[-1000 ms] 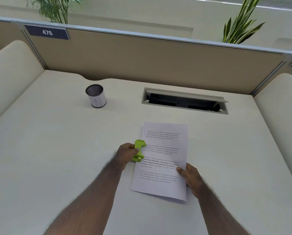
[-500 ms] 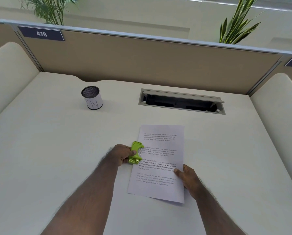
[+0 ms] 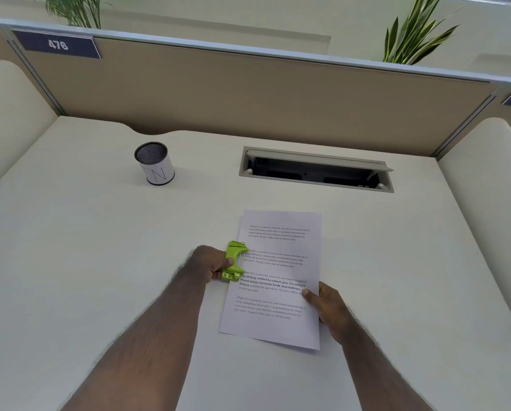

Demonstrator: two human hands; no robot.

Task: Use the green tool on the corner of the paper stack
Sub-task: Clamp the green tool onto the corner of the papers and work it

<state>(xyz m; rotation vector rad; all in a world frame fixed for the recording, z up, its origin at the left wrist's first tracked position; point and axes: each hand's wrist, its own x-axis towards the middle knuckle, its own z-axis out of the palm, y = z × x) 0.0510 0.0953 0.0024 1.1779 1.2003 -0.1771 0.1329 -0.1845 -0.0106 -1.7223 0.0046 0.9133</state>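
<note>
Lying flat on the bench (image 3: 100, 262), the paper stack (image 3: 278, 262) is pinned by the right hand (image 3: 328, 310), while the green tool (image 3: 234, 261) is held in the left hand (image 3: 210, 264) grip at its left edge.

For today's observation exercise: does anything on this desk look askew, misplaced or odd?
The green tool, in the left hand, sits at the middle of the paper stack's left edge, not a corner. The stack lies slightly askew, steadied by the right hand. The desk's cable hatch stands open.
</note>
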